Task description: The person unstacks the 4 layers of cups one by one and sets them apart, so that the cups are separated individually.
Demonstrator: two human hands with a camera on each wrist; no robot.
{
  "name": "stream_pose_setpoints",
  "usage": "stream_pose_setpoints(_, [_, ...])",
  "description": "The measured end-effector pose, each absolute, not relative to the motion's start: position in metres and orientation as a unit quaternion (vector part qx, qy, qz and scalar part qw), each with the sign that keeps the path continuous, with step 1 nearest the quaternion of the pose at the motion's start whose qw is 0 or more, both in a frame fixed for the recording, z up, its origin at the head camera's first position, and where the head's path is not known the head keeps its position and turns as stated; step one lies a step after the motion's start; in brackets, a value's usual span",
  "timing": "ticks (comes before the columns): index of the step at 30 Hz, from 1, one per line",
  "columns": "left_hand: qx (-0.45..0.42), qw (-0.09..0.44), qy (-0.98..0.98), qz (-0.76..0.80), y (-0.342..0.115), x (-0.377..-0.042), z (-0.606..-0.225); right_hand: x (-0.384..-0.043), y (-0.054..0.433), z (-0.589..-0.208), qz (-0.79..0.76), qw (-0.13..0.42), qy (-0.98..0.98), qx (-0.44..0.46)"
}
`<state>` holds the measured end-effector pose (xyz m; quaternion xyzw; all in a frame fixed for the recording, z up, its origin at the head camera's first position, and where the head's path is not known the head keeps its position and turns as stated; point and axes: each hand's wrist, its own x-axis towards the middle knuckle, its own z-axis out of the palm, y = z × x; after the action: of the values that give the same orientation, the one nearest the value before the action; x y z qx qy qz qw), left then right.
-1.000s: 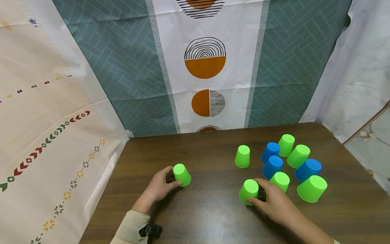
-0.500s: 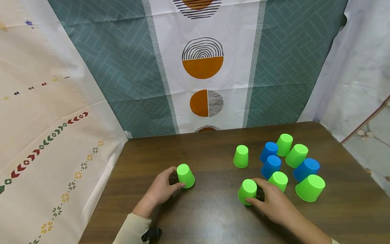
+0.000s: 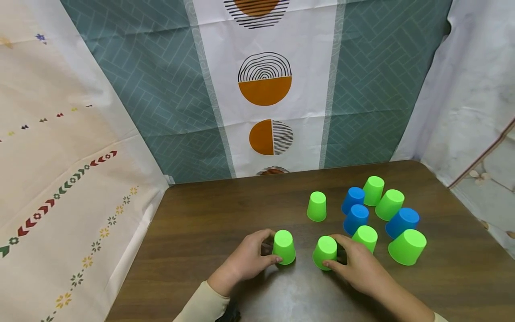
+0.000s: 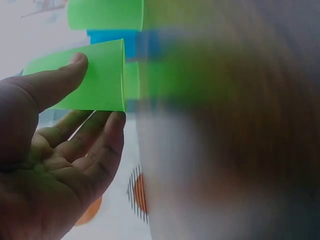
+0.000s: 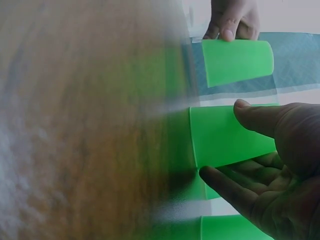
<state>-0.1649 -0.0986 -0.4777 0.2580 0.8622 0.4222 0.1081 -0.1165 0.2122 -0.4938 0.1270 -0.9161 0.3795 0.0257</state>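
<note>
In the head view my left hand (image 3: 250, 258) holds an upside-down green cup (image 3: 284, 248) between thumb and fingers, near the middle of the table. Just right of it, my right hand (image 3: 360, 264) grips a second upside-down green cup (image 3: 325, 253), and a narrow gap separates the two cups. The left wrist view shows the thumb (image 4: 62, 77) on one side of its cup (image 4: 100, 82) and the fingers on the other. From the right wrist, thumb and fingers likewise span the other cup (image 5: 225, 132). Close behind my right hand stands another green cup (image 3: 366, 238).
Several upturned green and blue cups cluster on the right of the brown table (image 3: 209, 205), among them a blue cup (image 3: 402, 222) and a large green cup (image 3: 407, 247). A lone green cup (image 3: 317, 207) stands farther back. Patterned cloth (image 3: 173, 89) hangs behind the table.
My left hand has moved right and slightly nearer to me with its green cup, closing most of the distance to the other held cup. My right hand stays in place.
</note>
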Motion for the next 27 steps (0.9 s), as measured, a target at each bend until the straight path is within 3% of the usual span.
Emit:
stream_pose_setpoints(13, [0.281,0.12,0.867,0.395,-0.064,-0.159,-0.488,-0.116,0.211,-0.492,0.38,0.026,-0.916,0.126])
stream_pose_setpoints(27, [0.314,0.077,0.878,0.352,-0.058,-0.158,-0.491,-0.118,0.212,-0.493,0.375,0.027,-0.917,0.132])
